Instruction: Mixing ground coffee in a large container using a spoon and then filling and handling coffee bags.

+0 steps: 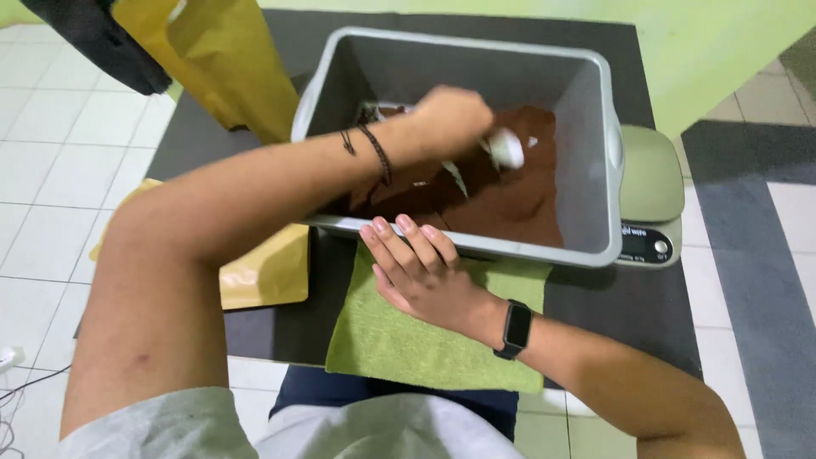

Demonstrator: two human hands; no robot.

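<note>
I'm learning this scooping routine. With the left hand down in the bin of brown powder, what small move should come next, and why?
Probably lift the scoop clear of the powder: the left hand holds it low in the bin, and the right hand already braces the near rim.

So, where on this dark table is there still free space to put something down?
Bare patches: the dark table right of the green cloth, below the scale; a smaller strip between cloth and gold pouch. Crowded around the grey tub, where both hands work.
</note>
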